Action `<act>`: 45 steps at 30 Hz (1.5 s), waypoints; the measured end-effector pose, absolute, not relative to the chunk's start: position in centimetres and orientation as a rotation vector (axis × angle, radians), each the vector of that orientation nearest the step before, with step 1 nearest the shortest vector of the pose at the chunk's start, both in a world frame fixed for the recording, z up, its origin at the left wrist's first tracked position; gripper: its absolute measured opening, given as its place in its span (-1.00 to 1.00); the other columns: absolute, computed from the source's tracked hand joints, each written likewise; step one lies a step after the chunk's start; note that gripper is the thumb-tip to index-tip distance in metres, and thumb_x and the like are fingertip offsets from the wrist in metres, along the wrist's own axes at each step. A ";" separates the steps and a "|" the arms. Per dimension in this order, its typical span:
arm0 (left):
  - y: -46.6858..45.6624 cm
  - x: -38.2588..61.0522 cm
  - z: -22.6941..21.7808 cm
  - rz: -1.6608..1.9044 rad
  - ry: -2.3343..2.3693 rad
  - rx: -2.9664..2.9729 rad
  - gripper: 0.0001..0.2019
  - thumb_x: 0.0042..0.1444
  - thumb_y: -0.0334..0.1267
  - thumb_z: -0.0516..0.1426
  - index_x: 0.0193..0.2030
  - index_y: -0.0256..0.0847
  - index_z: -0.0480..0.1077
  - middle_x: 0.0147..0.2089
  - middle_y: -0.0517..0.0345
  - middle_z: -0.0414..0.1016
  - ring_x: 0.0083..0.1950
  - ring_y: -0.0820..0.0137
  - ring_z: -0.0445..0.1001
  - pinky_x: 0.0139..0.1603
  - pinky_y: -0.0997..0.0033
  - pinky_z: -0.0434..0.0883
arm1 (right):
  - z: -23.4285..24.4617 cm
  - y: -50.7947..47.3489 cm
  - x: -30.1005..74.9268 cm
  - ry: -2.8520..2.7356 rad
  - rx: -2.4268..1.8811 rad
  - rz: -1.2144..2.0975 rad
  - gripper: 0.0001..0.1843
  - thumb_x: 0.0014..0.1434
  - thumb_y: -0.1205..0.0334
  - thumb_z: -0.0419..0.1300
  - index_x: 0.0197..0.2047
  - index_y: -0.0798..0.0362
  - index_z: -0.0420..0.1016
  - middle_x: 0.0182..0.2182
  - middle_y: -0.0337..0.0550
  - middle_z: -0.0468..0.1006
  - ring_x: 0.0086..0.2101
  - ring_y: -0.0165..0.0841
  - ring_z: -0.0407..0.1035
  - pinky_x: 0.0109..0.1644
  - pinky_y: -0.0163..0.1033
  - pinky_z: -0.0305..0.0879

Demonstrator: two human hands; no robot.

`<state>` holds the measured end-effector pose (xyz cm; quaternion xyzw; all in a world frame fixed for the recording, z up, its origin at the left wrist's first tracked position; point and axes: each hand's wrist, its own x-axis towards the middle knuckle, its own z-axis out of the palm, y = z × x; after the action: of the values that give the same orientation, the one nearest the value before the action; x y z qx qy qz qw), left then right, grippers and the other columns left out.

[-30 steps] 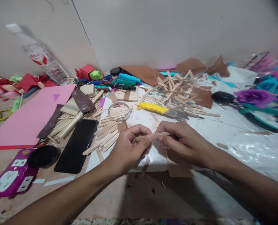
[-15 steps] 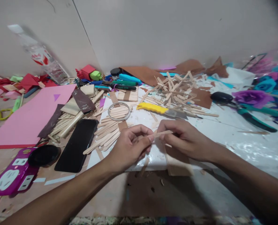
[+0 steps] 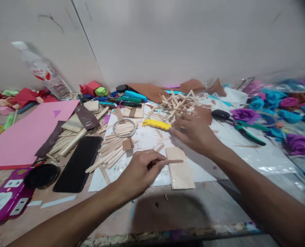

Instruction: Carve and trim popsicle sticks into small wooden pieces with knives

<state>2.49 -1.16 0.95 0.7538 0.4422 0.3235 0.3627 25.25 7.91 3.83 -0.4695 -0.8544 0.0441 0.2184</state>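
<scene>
My left hand point(image 3: 144, 168) pinches one end of a wooden craft stick point(image 3: 175, 161) between thumb and fingertips. The stick's free end points right, above a pale wooden piece point(image 3: 180, 176) at the front of the white sheet. My right hand point(image 3: 193, 132) is at the front end of a yellow utility knife point(image 3: 156, 124), its fingers closed about the place where handle meets blade. That hand covers the blade. The knife still lies on the sheet, in front of a heap of loose craft sticks point(image 3: 179, 104).
Left of the hands are more craft sticks point(image 3: 111, 151), a tape ring point(image 3: 124, 128), a black phone point(image 3: 77, 164) and a purple power strip point(image 3: 7, 195). Green-handled pliers point(image 3: 250, 133) and paper flowers point(image 3: 246, 115) lie at right. A plastic bottle point(image 3: 43, 70) leans on the wall.
My right hand has left the craft stick and moved up and away to the utility knife. My left hand keeps the stick, now held alone. The view has shifted slightly right.
</scene>
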 end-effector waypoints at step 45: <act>-0.2 1.9 -0.1 0.837 0.911 2.205 -0.83 0.35 -0.33 0.21 -0.04 -0.09 0.65 -0.09 0.09 0.68 -0.11 0.37 0.63 -0.09 0.41 0.50 | 7.1 3.5 19.3 -1.362 -0.590 1.774 -0.50 0.29 -0.33 0.21 -0.33 -0.08 0.27 -0.68 -0.47 0.09 -0.71 -0.54 -0.17 -0.69 -0.34 -0.13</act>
<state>1.88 -0.19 -0.05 0.8314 0.3433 0.3158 0.3018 19.25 3.52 7.07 -0.2334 -0.5392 0.7021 0.4024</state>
